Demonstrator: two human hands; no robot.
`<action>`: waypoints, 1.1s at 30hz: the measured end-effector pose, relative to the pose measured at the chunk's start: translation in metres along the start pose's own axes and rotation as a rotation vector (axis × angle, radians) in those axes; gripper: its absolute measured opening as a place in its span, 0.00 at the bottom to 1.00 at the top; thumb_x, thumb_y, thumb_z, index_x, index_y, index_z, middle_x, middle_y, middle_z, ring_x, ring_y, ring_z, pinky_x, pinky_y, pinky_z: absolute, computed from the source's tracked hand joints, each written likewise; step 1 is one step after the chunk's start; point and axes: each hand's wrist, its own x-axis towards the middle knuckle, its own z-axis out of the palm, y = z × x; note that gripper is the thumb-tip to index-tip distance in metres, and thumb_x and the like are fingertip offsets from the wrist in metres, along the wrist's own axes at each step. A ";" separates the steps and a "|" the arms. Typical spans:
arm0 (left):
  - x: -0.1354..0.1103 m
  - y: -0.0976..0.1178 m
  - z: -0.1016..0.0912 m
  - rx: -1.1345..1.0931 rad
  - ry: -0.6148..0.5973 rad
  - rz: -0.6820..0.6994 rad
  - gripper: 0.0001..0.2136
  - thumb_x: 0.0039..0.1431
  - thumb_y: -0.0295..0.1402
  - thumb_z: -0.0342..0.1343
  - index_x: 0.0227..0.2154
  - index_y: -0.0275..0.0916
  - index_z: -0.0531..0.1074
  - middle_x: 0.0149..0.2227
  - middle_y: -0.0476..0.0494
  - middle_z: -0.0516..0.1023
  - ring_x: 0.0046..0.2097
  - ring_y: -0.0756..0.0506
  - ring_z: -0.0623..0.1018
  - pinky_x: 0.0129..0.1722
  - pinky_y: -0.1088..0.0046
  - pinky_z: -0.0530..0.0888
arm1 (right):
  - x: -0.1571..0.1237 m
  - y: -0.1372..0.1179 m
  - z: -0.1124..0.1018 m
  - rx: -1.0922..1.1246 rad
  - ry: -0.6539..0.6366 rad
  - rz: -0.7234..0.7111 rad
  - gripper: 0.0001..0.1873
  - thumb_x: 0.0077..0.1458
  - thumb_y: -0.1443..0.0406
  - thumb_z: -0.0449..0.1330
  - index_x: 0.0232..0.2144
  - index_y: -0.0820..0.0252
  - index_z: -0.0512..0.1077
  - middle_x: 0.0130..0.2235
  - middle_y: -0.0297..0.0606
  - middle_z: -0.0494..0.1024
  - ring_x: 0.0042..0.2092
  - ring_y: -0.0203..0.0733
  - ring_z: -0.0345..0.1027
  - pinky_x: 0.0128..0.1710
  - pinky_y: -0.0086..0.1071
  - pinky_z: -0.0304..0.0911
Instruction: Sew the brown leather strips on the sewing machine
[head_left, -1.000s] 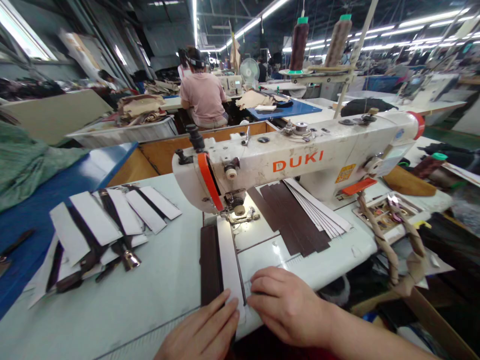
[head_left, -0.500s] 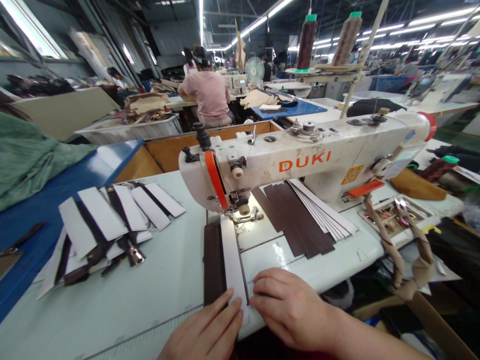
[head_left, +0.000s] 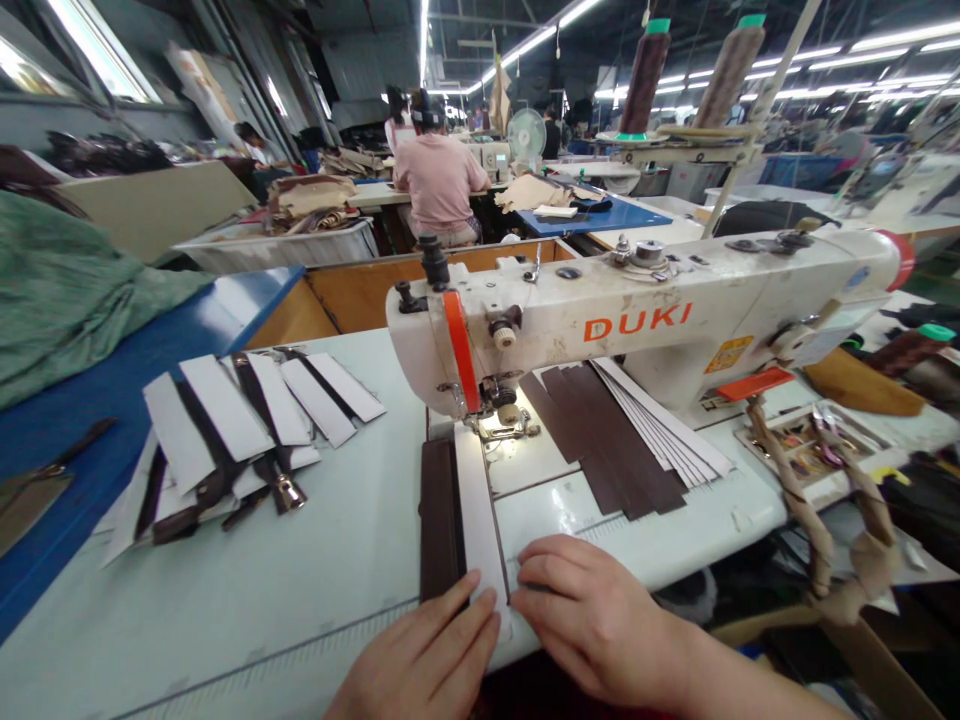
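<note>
One green cloth [head_left: 67, 290] lying heaped at 9 o'clock on a blue table edge [head_left: 172, 365]. Just right of it, several white card strips [head_left: 225, 410] lying overlapped with dark straps, one small metal fitting [head_left: 289, 492] showing among them. Near 7 o'clock, the left hand [head_left: 416, 650] pressing on the lower end of a white strip [head_left: 476, 510], with fingers [head_left: 472, 610] straight and held close together, pinching nothing. Touching this strip on its left, a dark brown leather strip [head_left: 439, 520] lying lengthwise on the pale sewing table [head_left: 225, 620], just below the needle area. Near 5 o'clock, the right hand [head_left: 600, 620] pressing beside the white strip, with fingers [head_left: 544, 585] together and slightly curled, also not pinching. Toward 2 o'clock, a white DUKI sewing machine [head_left: 637, 330] standing behind a fanned stack of brown and white strips [head_left: 622, 440]. Near 3 o'clock, a tray of small parts [head_left: 806, 445] sitting on the table.
</note>
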 end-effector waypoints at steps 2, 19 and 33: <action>0.001 0.002 0.002 0.009 0.027 -0.010 0.16 0.63 0.22 0.42 0.41 0.36 0.75 0.45 0.41 0.79 0.51 0.44 0.75 0.45 0.72 0.76 | 0.001 -0.001 -0.001 0.003 -0.004 0.004 0.13 0.57 0.73 0.50 0.43 0.65 0.69 0.39 0.46 0.73 0.46 0.45 0.64 0.49 0.38 0.64; 0.013 0.003 -0.011 -0.031 -0.007 -0.093 0.13 0.58 0.21 0.45 0.38 0.33 0.74 0.40 0.39 0.80 0.48 0.45 0.78 0.45 0.74 0.76 | 0.016 -0.003 -0.002 -0.133 -0.213 -0.088 0.11 0.62 0.72 0.47 0.36 0.64 0.70 0.33 0.41 0.73 0.38 0.43 0.63 0.48 0.38 0.62; 0.015 -0.005 -0.006 -0.027 -0.003 -0.092 0.13 0.61 0.23 0.45 0.38 0.34 0.75 0.39 0.42 0.81 0.46 0.46 0.79 0.43 0.77 0.76 | 0.022 0.006 -0.001 -0.172 -0.186 -0.112 0.11 0.63 0.71 0.48 0.35 0.63 0.71 0.31 0.37 0.73 0.36 0.41 0.61 0.48 0.38 0.57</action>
